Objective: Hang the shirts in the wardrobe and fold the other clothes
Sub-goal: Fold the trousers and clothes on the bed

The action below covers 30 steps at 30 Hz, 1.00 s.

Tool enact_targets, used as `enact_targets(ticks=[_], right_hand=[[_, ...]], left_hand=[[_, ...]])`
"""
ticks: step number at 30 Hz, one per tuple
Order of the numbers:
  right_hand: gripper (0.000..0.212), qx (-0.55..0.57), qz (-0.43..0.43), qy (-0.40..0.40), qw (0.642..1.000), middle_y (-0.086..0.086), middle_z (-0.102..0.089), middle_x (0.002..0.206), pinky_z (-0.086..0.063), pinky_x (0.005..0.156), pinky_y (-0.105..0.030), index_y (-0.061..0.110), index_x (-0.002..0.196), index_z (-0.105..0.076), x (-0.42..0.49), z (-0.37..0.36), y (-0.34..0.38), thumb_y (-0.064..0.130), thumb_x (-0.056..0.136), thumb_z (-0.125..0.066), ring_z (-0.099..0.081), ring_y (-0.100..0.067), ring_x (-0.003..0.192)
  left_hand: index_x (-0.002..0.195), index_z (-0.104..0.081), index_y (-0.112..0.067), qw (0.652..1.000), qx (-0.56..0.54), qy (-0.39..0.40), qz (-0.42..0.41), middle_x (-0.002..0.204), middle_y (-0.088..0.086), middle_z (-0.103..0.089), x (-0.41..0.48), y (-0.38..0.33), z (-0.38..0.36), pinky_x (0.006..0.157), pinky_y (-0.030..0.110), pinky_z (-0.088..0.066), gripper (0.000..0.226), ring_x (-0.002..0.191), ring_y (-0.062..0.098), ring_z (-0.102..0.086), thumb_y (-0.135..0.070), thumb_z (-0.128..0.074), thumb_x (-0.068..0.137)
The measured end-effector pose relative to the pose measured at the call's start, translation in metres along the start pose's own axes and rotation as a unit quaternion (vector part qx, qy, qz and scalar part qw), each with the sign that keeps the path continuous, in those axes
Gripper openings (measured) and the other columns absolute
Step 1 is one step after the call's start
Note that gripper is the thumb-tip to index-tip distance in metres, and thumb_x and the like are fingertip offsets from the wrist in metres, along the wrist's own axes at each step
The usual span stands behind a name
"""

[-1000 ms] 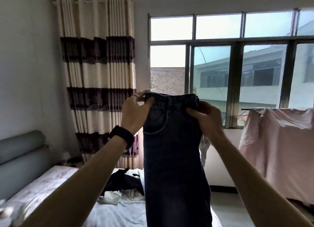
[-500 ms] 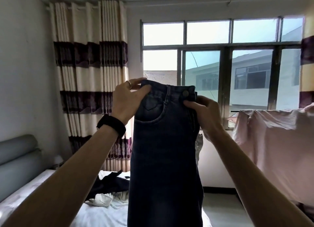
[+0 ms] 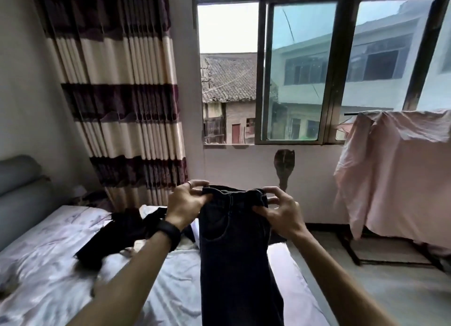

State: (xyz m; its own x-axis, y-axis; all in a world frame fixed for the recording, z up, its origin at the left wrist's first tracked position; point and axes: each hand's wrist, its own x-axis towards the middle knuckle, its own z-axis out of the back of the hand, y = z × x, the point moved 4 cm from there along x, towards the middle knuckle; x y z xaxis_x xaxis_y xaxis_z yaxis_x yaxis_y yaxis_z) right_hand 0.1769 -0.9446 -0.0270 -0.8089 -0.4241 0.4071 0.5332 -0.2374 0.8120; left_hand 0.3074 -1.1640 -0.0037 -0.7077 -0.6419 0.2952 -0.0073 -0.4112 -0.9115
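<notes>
The bed (image 3: 56, 272) fills our lower left, its pale sheet rumpled. Behind it stand the window (image 3: 300, 76) and a striped curtain (image 3: 117, 93). A pink cloth (image 3: 400, 179) is draped over a rack on our right, well apart from the work.

Between our 2 arms hang the jeans (image 3: 239, 272), dark denim held up by the waistband over the right side of the bed. The legs drop out of the bottom of the view. They look to us already doubled lengthwise, 1 leg on the other, since only 1 pocket faces us. A black garment (image 3: 122, 235) lies loose on the sheet behind our left wrist.

Our left hand (image 3: 186, 202) pinches the waistband's left corner, thumb in front and fingers curled behind. Our right hand (image 3: 278, 211) pinches the right corner, thumb pressed on the front and fingers bent over the top edge.

We judge the step in hand to be folding these jeans. To do it well, we should hold both pinches level so the waistband is taut and let the legs hang straight so the seams line up. Then we lower them onto a bare stretch of sheet beside the black garment, not on it. There we smooth them flat and fold hem toward waist in 2 or 3 even turns.
</notes>
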Motion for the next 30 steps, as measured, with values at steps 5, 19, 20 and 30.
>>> enact_targets(ticks=[5,19,20,30], right_hand=[[0.042,0.031,-0.116,0.038,0.992,0.013,-0.075,0.082,-0.062,0.075,-0.041,0.047,0.094,-0.070,0.029,-0.080,-0.121,0.020,0.068,-0.089,-0.073,-0.009,0.078],[0.025,-0.016,-0.250,0.033,0.968,0.010,-0.073,0.099,-0.058,0.082,-0.030,0.039,0.101,-0.063,0.098,-0.229,-0.382,0.020,0.089,-0.073,-0.066,0.005,0.081],[0.025,-0.019,-0.253,0.030,0.967,0.009,-0.073,0.101,-0.057,0.082,-0.028,0.039,0.103,-0.062,0.108,-0.237,-0.399,0.020,0.090,-0.071,-0.066,0.004,0.083],[0.051,-0.103,-0.320,0.141,0.931,0.003,-0.056,0.142,-0.044,0.106,-0.038,0.025,0.142,-0.050,0.048,-0.296,-0.548,0.026,0.093,-0.065,-0.054,-0.022,0.128]], left_hand=[[0.095,-0.072,-0.032,0.996,0.004,0.035,0.086,0.089,-0.004,-0.076,0.055,0.142,-0.052,0.082,0.047,-0.060,0.027,0.083,0.015,-0.074,-0.015,-0.083,0.078],[0.094,-0.068,-0.035,0.975,0.069,0.093,0.190,0.084,-0.015,-0.071,0.166,0.399,-0.198,0.087,0.031,-0.056,0.024,0.084,0.008,-0.068,-0.018,-0.075,0.078],[0.101,-0.069,-0.031,0.974,0.073,0.096,0.189,0.088,-0.013,-0.071,0.177,0.412,-0.209,0.090,0.029,-0.054,0.027,0.090,0.011,-0.068,-0.016,-0.075,0.080],[0.146,-0.045,-0.018,0.920,0.145,0.217,0.293,0.143,0.005,-0.053,0.126,0.570,-0.273,0.091,0.020,-0.038,0.057,0.126,0.020,-0.053,-0.023,-0.065,0.093]])
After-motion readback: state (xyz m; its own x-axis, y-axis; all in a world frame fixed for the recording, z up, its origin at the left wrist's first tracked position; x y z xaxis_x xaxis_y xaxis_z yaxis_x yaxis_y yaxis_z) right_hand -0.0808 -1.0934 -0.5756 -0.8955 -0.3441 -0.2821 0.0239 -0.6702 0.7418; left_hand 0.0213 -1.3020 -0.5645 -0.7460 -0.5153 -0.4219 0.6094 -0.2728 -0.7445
